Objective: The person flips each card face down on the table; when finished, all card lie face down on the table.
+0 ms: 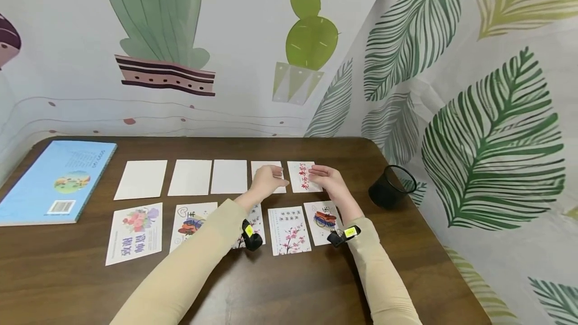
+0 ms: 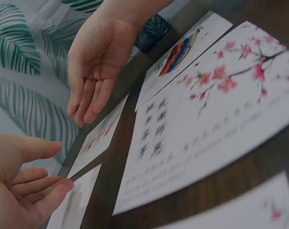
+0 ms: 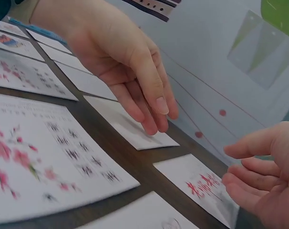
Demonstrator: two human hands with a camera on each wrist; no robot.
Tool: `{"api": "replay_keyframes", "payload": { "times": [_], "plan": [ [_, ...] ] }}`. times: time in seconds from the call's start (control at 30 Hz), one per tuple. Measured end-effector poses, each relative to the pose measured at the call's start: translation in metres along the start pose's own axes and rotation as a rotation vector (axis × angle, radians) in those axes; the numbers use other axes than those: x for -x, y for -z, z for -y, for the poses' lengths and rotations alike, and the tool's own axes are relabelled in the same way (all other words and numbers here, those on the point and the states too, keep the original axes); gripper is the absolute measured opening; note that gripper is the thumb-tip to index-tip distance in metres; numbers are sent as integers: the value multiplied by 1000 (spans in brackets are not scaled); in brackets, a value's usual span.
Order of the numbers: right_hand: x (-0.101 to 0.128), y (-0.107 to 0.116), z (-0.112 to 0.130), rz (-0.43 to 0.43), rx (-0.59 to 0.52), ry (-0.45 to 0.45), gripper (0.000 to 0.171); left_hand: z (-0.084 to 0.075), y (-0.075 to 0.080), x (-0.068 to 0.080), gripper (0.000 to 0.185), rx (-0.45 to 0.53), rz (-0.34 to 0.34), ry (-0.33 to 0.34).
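Note:
A white card with red handwritten characters (image 1: 301,177) lies face up at the right end of the back row. My right hand (image 1: 328,180) is over its right edge, fingers loosely bent and pinching nothing. Just left of it, my left hand (image 1: 267,180) is above a white card (image 1: 259,165), partly covering it; its fingers are relaxed, with nothing between them. Both palms face each other in the left wrist view. Nearest in the front row are a plum-blossom card (image 1: 290,231) and a card with a colourful brush-stroke design (image 1: 322,220).
Further left in the back row lie blank white cards (image 1: 229,177). The front row continues with a bouquet card (image 1: 135,232), another brush-stroke card (image 1: 187,217) and a partly hidden blossom card (image 1: 258,222). A blue book (image 1: 49,179) lies left; a black mesh cup (image 1: 388,189) stands right.

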State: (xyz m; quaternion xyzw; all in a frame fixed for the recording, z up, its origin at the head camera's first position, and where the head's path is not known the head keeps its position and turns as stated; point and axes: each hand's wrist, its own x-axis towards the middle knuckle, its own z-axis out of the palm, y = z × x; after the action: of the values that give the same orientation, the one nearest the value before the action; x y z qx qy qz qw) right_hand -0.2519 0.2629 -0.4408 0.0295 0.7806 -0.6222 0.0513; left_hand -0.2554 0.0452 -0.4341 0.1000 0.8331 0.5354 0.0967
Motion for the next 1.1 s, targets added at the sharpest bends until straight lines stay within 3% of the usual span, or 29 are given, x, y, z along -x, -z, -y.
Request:
{"api": "replay_keyframes", "payload": {
  "times": [0.23, 0.6, 0.8, 0.9, 1.1],
  "plan": [
    [3, 17, -5, -26, 18, -41, 53, -5, -20, -5, 55, -28, 49, -41],
    [1, 25, -13, 0, 82, -89, 59, -8, -35, -7, 62, -41, 68, -13],
    [1, 26, -14, 15, 103, -90, 59, -9, -34, -15, 61, -210, 77, -93],
    [2, 26, -15, 17, 89, -87, 58, -10, -32, -23, 69, -330, 95, -148],
    [2, 28, -19, 14, 68, -79, 57, -17, -26, -44, 94, -526, 235, -215]
  ]
}}
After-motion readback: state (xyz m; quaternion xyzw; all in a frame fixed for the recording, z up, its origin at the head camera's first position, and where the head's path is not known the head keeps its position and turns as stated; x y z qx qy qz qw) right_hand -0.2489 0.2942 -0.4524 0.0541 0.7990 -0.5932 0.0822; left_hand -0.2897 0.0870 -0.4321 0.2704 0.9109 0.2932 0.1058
